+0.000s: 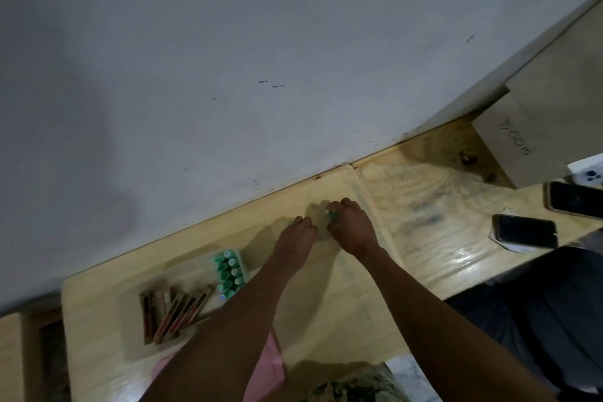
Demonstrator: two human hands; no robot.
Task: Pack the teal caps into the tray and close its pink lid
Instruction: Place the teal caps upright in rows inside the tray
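A clear plastic tray (137, 300) lies on the wooden table at the left. Several teal caps (228, 272) stand packed in its far end, and brown-and-red sticks (173, 313) fill its near end. The pink lid (269, 369) lies near the table's front edge, partly under my left forearm. Both hands reach to the far middle of the table. My right hand (350, 227) is closed on a teal cap (332, 214) that shows at the fingertips. My left hand (298, 235) is curled just beside it; its fingers hide whatever is under them.
A grey wall runs along the table's far edge. Two dark phones (525, 230) (574, 199) lie at the right, and a cardboard box (528, 137) stands behind them. A patterned cloth (359, 382) sits at the front edge. A dark bag (548, 310) is off the table's right side.
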